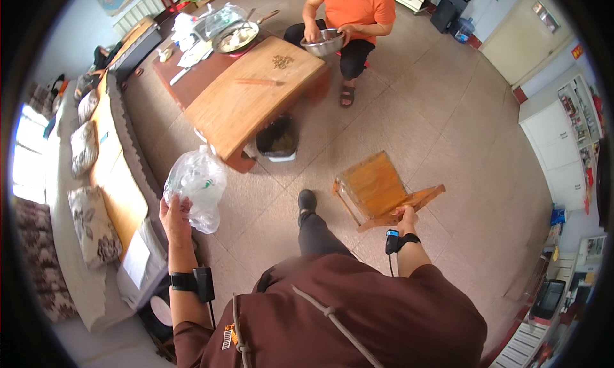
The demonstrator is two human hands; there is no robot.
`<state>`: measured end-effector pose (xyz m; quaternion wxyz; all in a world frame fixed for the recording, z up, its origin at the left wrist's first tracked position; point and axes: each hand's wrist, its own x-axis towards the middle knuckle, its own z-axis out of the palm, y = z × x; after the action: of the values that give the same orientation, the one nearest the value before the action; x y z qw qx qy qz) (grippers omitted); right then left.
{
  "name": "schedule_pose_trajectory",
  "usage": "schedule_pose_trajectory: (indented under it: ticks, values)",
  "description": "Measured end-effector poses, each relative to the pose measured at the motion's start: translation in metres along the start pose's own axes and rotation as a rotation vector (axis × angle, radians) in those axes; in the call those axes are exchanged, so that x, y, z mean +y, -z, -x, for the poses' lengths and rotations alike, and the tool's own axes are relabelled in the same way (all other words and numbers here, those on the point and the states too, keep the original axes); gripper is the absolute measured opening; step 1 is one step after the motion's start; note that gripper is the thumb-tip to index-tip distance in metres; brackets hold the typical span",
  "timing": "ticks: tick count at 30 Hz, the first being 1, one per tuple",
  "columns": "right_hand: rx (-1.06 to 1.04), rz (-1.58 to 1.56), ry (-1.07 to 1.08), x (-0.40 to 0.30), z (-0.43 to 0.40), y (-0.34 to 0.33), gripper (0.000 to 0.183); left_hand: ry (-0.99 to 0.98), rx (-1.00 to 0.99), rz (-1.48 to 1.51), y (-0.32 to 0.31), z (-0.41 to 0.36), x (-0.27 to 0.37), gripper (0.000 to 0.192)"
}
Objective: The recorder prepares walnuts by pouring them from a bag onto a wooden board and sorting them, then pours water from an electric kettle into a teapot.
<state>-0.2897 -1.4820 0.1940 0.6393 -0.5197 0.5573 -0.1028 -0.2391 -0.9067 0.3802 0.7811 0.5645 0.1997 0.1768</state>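
Note:
A crumpled clear plastic bag (197,185) hangs from my left hand (176,214), whose fingers are closed on it near the sofa side. On the right, my right hand (407,218) grips the top of a small wooden chair (371,183), which is tilted over the tiled floor. Ahead of me stands a low table with a wooden board (230,109) on top. A small pile of brown pieces (283,61) and an orange-brown stick (256,81) lie on the board. Behind the board, a pan (236,38) holds pale food.
A person in an orange shirt (355,8) sits beyond the table with both hands at a metal bowl (324,43). A lined bin (277,138) stands by the table. The cushioned sofa (115,166) runs along the left, white cabinets (551,142) along the right.

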Motion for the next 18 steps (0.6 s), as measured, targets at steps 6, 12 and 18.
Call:
schedule_pose_trajectory:
  ticks: [6, 12, 18]
  values:
    - [-0.266, 0.209, 0.049, 0.086, -0.061, -0.009, 0.012, 0.138, 0.046, -0.058, -0.043, -0.185, -0.042, 0.03]
    - [-0.367, 0.601, -0.415, 0.041, 0.005, -0.008, 0.025, 0.189, 0.291, -0.172, -0.065, -0.317, -0.121, 0.038]
    - [-0.184, 0.489, -0.6, -0.018, 0.0, 0.001, 0.014, 0.382, 0.424, -0.428, -0.08, -0.385, -0.199, 0.04]
